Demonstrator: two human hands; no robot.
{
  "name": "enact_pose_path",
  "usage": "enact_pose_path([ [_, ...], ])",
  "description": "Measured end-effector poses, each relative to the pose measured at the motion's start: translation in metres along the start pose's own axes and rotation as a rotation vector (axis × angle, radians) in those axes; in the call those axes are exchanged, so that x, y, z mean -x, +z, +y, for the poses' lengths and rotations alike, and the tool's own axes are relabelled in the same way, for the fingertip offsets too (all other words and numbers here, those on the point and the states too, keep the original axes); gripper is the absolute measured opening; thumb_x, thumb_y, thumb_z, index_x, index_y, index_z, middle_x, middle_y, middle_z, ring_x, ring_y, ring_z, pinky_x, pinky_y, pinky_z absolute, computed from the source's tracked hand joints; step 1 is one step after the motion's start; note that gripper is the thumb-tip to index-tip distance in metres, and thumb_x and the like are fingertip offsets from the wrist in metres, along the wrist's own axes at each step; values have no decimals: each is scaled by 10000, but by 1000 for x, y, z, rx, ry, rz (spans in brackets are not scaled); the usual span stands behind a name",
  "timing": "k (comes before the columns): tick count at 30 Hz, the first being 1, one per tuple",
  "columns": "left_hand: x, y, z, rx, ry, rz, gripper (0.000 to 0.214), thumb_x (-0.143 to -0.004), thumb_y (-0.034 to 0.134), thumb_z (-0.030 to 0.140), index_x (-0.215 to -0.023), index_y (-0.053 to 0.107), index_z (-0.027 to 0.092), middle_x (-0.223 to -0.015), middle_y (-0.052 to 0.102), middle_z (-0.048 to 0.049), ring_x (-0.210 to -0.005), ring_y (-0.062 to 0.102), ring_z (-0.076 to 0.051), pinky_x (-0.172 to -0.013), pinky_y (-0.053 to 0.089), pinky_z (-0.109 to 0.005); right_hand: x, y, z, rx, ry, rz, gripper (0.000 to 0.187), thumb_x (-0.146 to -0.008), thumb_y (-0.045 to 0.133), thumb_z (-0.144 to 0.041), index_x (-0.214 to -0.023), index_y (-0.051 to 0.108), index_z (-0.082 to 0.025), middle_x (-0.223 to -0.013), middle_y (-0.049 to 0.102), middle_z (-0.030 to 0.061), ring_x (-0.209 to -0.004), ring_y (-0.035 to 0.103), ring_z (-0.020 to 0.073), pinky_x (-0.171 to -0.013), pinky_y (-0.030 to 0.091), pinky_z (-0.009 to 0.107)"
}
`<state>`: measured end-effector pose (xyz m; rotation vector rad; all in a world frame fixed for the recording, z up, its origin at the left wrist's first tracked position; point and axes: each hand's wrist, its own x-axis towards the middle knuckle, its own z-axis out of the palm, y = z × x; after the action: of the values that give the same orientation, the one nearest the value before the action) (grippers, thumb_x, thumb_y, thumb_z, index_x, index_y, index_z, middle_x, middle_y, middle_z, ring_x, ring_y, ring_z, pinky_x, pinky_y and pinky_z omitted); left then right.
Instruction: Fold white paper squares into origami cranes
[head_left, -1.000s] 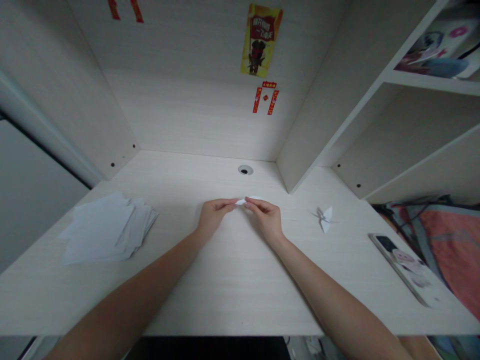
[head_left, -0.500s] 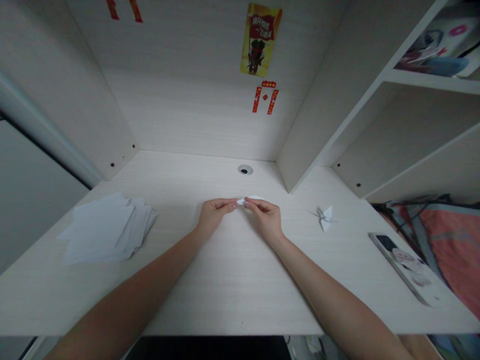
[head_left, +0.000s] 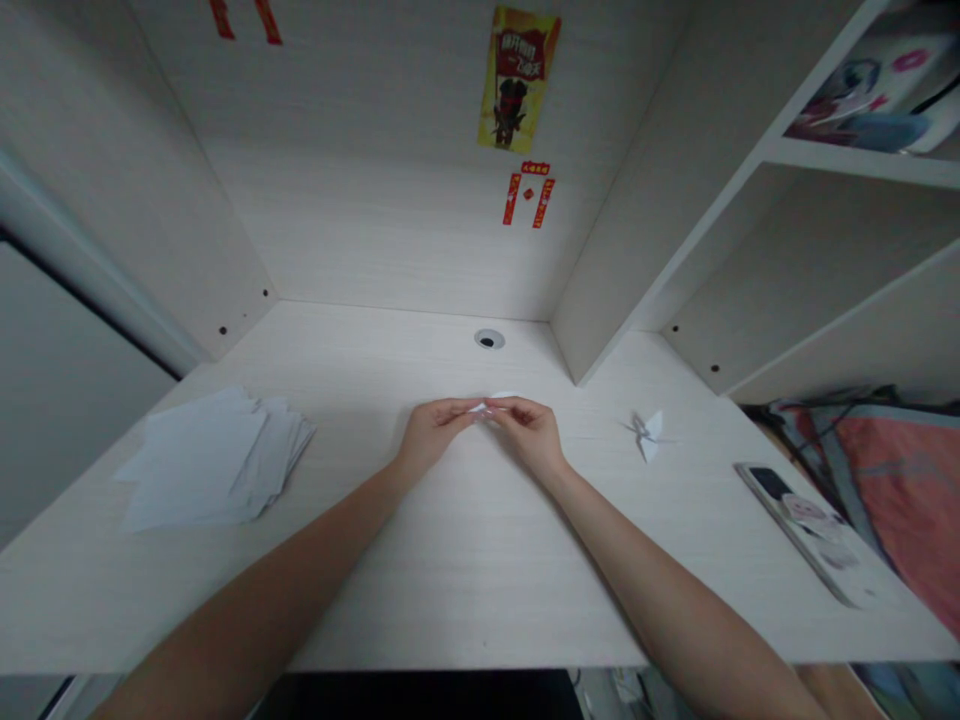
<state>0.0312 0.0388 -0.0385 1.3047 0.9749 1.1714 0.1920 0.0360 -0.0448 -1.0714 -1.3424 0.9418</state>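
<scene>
My left hand (head_left: pixel 431 435) and my right hand (head_left: pixel 531 433) meet at the middle of the pale wooden desk (head_left: pixel 465 560). Both pinch a small folded piece of white paper (head_left: pixel 480 406) between their fingertips, just above the desk top. Most of the paper is hidden by the fingers. A finished white paper crane (head_left: pixel 646 433) stands on the desk to the right of my right hand, apart from it.
A loose stack of white paper sheets (head_left: pixel 214 455) lies at the left. A phone in a patterned case (head_left: pixel 810 530) lies near the right edge. A round cable hole (head_left: pixel 489 340) sits at the back. Shelf partitions (head_left: pixel 622 250) rise on the right.
My two hands have drawn closer together, so less of the folded paper shows between the fingertips. Everything else on the desk stays put.
</scene>
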Motion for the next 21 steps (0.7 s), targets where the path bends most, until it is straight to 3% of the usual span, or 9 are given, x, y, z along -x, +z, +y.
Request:
enact_pose_path([
  [5, -2, -1, -3, -1, -52, 79, 341, -648, 701, 297, -965, 701, 173, -934, 718, -77, -794, 639, -180, -745, 472, -290, 2, 3, -1, -59, -3, 32, 343, -659, 715, -321, -984, 685, -219, -907, 712, 52, -741, 643, 180, -735, 501, 327],
  [8, -3, -1, -3, 10, -72, 112, 410, -644, 701, 287, -1037, 672, 175, -874, 728, -63, -742, 630, -161, -718, 466, -280, 3, 5, -1, -119, 29, 63, 308, -642, 725, -315, -932, 701, -211, -879, 717, 51, -750, 649, 184, -753, 500, 332],
  [15, 2, 1, 10, -42, -86, 79, 312, -651, 694, 328, -930, 716, 191, -930, 720, -59, -779, 629, -181, -694, 476, -284, 3, 7, -1, -186, 129, 117, 263, -613, 737, -330, -841, 727, -200, -821, 729, 46, -745, 652, 190, -772, 499, 355],
  [21, 2, 1, 12, 16, -105, 96, 330, -634, 713, 323, -931, 712, 179, -934, 719, -57, -804, 632, -182, -753, 486, -308, 4, 9, -4, -249, 180, 90, 270, -600, 745, -332, -835, 725, -199, -812, 730, 43, -726, 655, 179, -763, 507, 347],
])
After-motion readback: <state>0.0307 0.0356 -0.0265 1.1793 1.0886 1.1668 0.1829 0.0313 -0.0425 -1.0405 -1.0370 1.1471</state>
